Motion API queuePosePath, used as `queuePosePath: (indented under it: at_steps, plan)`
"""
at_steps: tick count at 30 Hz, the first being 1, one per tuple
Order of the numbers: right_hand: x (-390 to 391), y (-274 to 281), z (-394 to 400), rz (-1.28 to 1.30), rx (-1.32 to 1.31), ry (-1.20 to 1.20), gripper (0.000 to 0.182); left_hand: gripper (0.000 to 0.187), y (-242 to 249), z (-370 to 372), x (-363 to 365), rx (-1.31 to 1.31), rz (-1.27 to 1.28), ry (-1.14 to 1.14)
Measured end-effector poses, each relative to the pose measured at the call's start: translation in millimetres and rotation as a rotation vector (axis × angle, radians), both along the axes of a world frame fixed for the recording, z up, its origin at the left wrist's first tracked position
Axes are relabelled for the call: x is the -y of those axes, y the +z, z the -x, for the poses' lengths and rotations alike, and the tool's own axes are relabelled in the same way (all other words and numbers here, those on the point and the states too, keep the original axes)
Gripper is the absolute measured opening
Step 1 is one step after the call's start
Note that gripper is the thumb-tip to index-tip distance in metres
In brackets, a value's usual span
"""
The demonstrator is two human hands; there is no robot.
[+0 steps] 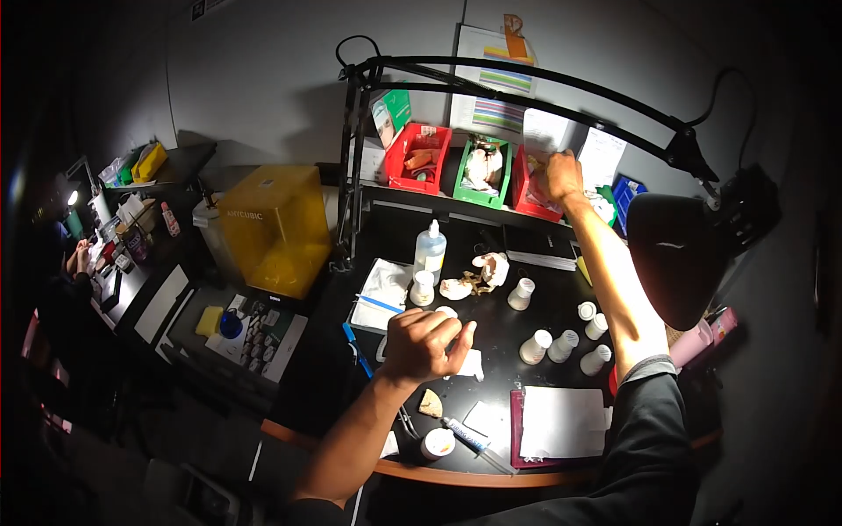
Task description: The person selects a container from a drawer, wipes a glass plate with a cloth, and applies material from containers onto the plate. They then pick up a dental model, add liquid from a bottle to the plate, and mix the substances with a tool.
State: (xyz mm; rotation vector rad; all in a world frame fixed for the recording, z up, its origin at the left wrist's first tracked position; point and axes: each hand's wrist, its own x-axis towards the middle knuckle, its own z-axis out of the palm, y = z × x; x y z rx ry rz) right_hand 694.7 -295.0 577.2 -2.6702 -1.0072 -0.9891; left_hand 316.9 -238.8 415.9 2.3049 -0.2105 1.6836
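Note:
My left hand is closed with curled fingers over the front left of the black desk; what it holds, if anything, is hidden. Just behind it a blue stick lies across a white cloth. Below the hand are white paper and a small beige piece. My right arm stretches to the shelf at the back. There my right hand, fingers bent downward, is at the right-hand red bin, its fingertips out of sight.
Several small white bottles stand mid-desk, near a clear squeeze bottle. A syringe and a white notepad lie in front. A black lamp hangs beside my right arm. Left are an amber box and another person's hand.

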Motion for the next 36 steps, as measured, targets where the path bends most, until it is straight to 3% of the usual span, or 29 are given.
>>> queuePosePath:
  at_steps: [5,7,11,15,19,20,22,27,28,30,32,33,34,36]
  plan:
    - [-5.6,-12.7,-39.1,-0.155,0.069,0.144,0.024,0.025,2.3,0.7,-1.5,-0.002,0.0,0.004]
    - [-1.7,-11.6,-41.4,-0.244,0.03,0.31,0.024,0.025,2.3,1.5,-1.1,-0.011,0.001,0.004]
    - [5.6,1.9,-28.7,-0.391,0.028,0.297,0.022,0.024,0.0,0.5,-1.8,-0.021,0.005,0.007]
    - [20.2,4.5,-23.1,-0.485,0.075,0.483,0.022,0.023,-0.1,0.4,-1.3,-0.027,0.006,0.01]
    - [64.1,-3.8,50.2,-0.458,0.23,0.696,0.017,0.021,0.4,1.4,1.0,-0.055,0.005,0.001]
    - [81.0,-9.7,68.0,-0.4,0.193,0.69,0.016,0.021,0.2,1.8,1.4,-0.062,0.009,0.0]
    - [107.9,-19.6,118.4,-0.373,0.212,0.92,0.018,0.032,-1.0,-1.2,3.1,-0.027,0.086,-0.051]
    - [177.8,-75.6,208.1,-0.284,0.081,1.026,0.025,0.022,-1.7,5.2,16.9,-0.143,0.357,-0.145]
    - [189.3,-88.0,222.3,-0.291,0.017,1.037,0.029,0.025,-3.3,4.7,20.1,-0.14,0.399,-0.178]
    - [206.5,-106.2,249.6,-0.359,-0.101,1.042,0.021,0.066,1.2,9.3,25.7,-0.122,0.246,-0.26]
    - [220.8,-125.8,264.9,-0.394,-0.192,1.032,0.021,0.081,19.5,11.5,38.2,-0.092,0.081,-0.32]
    - [224.5,-135.3,270.1,-0.41,-0.217,1.027,0.022,0.088,19.1,16.1,45.5,-0.241,0.17,-0.449]
    - [226.7,-141.7,273.0,-0.423,-0.246,1.021,0.022,0.081,18.6,14.2,52.4,-0.291,0.229,-0.553]
    - [231.2,-150.2,279.0,-0.419,-0.302,0.984,0.022,0.066,14.2,11.7,52.7,-0.388,0.073,-0.579]
